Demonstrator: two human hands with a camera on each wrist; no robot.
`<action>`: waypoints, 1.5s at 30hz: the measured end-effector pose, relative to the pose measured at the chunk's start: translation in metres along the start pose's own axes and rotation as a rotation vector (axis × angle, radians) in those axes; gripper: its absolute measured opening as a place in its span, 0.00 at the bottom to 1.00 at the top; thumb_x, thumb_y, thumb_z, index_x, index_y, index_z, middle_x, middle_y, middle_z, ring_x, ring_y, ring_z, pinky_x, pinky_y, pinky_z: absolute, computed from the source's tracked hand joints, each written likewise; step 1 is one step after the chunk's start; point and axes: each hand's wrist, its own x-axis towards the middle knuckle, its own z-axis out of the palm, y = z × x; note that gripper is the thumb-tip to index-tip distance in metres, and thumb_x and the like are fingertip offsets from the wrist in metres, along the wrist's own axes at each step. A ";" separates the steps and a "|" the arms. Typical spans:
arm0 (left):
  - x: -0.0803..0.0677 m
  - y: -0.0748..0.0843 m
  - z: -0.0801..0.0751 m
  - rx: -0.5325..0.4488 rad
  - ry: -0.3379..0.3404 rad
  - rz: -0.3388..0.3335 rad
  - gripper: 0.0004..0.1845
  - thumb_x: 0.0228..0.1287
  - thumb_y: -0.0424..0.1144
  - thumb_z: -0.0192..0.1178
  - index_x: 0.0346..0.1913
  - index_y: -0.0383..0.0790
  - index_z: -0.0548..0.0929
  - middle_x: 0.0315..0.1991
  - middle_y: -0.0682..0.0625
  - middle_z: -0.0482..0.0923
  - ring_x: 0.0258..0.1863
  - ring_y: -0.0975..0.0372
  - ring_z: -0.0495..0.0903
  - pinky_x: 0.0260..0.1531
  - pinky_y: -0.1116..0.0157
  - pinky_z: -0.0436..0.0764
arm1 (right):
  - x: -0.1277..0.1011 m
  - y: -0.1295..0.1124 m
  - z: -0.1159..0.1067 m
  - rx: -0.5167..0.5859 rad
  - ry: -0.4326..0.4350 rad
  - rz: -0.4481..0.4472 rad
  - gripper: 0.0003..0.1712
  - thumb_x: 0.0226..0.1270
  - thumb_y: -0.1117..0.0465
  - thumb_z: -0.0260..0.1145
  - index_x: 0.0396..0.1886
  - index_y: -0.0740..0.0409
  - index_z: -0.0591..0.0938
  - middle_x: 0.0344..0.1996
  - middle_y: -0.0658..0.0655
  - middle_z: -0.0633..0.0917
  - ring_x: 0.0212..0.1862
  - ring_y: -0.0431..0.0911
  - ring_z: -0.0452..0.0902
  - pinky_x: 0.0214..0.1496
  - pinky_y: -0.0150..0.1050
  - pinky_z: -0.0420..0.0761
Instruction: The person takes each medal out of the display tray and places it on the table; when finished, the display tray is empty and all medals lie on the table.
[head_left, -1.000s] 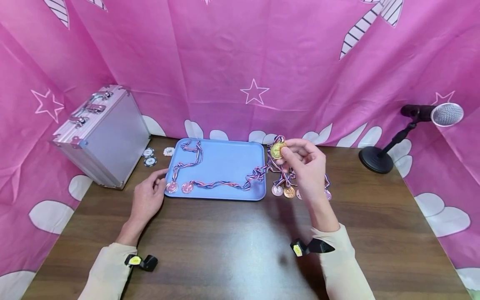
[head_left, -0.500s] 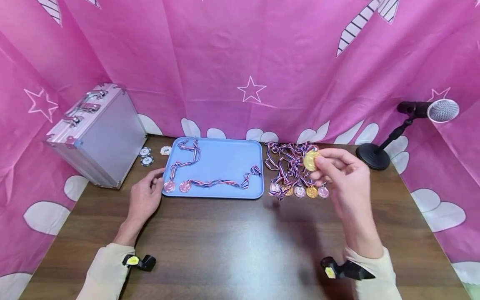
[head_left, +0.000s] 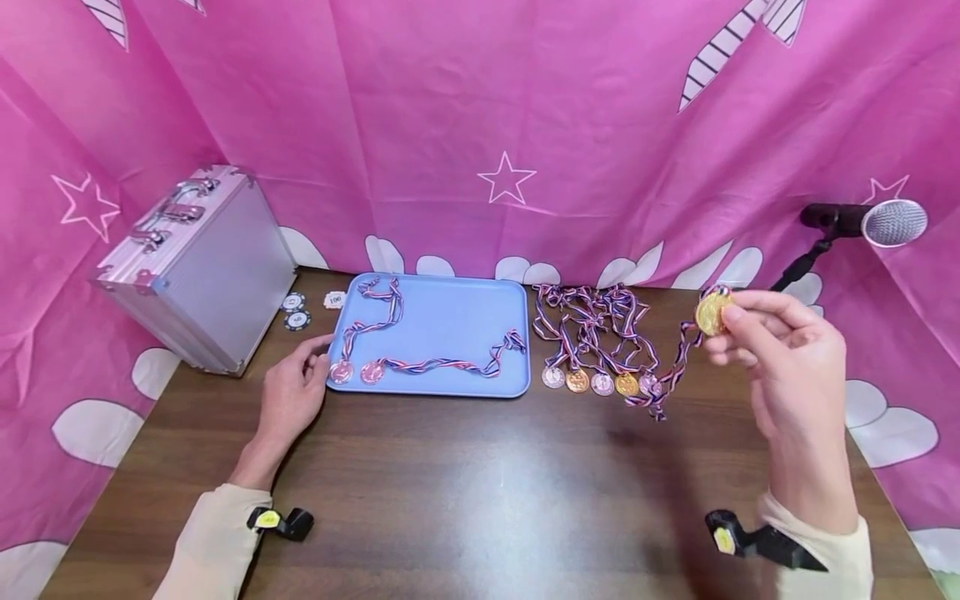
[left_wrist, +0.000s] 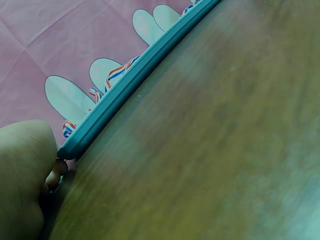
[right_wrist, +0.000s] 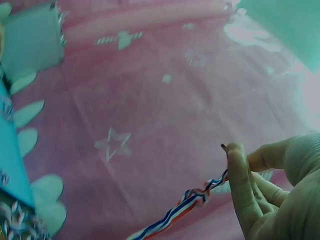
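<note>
Pinching the gold medal in your right hand above the bench's right side, you are drawing its ribbon free of the medal pile, your left hand lying relaxed against the blue tray; next it probably needs carrying left to the tray.

Two medals lying on one blue tray. Five medals in a row on the bench, plus one gold medal held aloft. Three poker chips. One aluminium case. One microphone.
</note>
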 end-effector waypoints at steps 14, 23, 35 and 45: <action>0.000 -0.001 0.004 -0.007 0.022 0.033 0.20 0.87 0.37 0.55 0.73 0.38 0.83 0.31 0.45 0.77 0.27 0.56 0.72 0.29 0.61 0.68 | 0.063 0.067 -0.058 -0.125 0.130 0.072 0.05 0.74 0.80 0.69 0.44 0.71 0.86 0.34 0.61 0.93 0.28 0.48 0.93 0.30 0.36 0.89; 0.000 -0.002 0.002 -0.006 0.021 0.027 0.20 0.88 0.37 0.55 0.74 0.39 0.83 0.31 0.45 0.77 0.27 0.56 0.72 0.28 0.62 0.69 | 0.021 0.104 -0.117 -0.420 0.126 0.419 0.11 0.79 0.75 0.65 0.39 0.60 0.90 0.26 0.49 0.92 0.25 0.40 0.90 0.31 0.33 0.88; -0.002 -0.002 0.000 0.002 0.026 0.017 0.20 0.88 0.38 0.54 0.74 0.38 0.83 0.31 0.45 0.76 0.27 0.56 0.72 0.29 0.61 0.68 | -0.003 0.117 -0.139 -0.877 -0.013 0.429 0.17 0.75 0.67 0.75 0.53 0.79 0.85 0.24 0.42 0.90 0.25 0.34 0.86 0.30 0.31 0.87; 0.000 -0.001 0.001 -0.004 0.039 0.044 0.20 0.87 0.36 0.55 0.72 0.37 0.84 0.30 0.46 0.76 0.26 0.56 0.71 0.28 0.61 0.68 | -0.006 0.123 -0.141 -1.335 -0.041 0.200 0.14 0.69 0.56 0.83 0.44 0.62 0.95 0.24 0.46 0.88 0.24 0.30 0.76 0.33 0.31 0.70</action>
